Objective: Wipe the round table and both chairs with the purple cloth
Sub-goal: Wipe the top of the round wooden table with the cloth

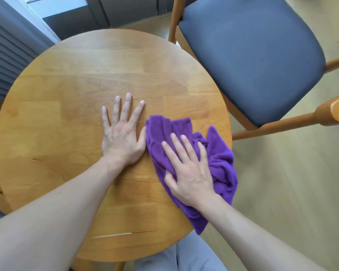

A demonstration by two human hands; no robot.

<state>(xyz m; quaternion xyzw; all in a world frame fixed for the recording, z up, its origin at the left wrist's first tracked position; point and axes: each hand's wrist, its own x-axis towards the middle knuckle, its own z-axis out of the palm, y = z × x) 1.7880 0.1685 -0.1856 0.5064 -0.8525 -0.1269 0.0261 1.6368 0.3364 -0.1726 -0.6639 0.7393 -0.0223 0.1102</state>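
1. Purple cloth: we see one, bunched and lying at about 4 o'clock on the round worktop, its outer folds hanging just past the rim.
2. Right hand: it lies flat on the cloth with fingers straight and spread, pressing it to the wood; we judge this spreads the pressure for a wiping stroke.
3. Left hand: open, palm down on bare wood near the centre, thumb touching the cloth's edge. We take it as a brace that steadies the worktop and our lean.
4. Chairs: one blue-cushioned chair stands at 1 o'clock, just beside the worktop. A sliver of wood and blue at 8 o'clock may be the second; we cannot tell.
5. Count: two hands, one cloth, one worktop, one chair plainly in view.
6. The chairs look not yet wiped, as the cloth is on the worktop.
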